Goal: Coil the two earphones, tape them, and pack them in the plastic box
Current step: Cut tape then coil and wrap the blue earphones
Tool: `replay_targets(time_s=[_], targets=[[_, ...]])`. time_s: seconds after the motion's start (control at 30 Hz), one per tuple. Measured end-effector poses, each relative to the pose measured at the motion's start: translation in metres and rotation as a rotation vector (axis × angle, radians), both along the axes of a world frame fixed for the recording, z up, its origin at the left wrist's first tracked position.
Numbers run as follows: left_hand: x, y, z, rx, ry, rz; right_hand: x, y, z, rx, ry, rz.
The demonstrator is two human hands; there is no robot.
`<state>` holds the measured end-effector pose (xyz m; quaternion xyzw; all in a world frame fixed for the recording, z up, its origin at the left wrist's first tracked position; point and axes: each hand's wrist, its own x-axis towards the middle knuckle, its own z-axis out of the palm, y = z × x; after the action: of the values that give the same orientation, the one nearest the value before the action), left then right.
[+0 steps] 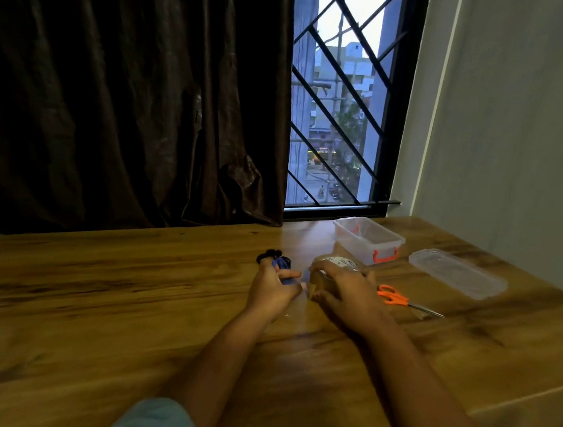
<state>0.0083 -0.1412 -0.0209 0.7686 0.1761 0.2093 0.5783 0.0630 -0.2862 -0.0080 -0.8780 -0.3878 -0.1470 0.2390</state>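
My left hand grips a coiled blue earphone; a black earphone bundle shows just beyond its fingers. My right hand curls around a roll of clear tape standing on the wooden table. A short strip of tape stretches between the two hands. The clear plastic box with orange latches stands open behind the tape roll, and its clear lid lies to the right of it.
Orange-handled scissors lie just right of my right hand. A dark curtain and a barred window stand behind the table's far edge. A grey wall borders the right side.
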Motion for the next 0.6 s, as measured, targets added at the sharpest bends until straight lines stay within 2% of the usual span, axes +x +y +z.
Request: replay_targets(time_s=[0.37, 0.6], targets=[[0.0, 0.006, -0.006, 0.129, -0.126, -0.078, 0.001, 0.002, 0.003, 0.177, 0.052, 0.132], [0.001, 0.01, -0.008, 0.193, -0.15, 0.028, -0.003, 0.005, 0.003, 0.141, -0.008, 0.12]])
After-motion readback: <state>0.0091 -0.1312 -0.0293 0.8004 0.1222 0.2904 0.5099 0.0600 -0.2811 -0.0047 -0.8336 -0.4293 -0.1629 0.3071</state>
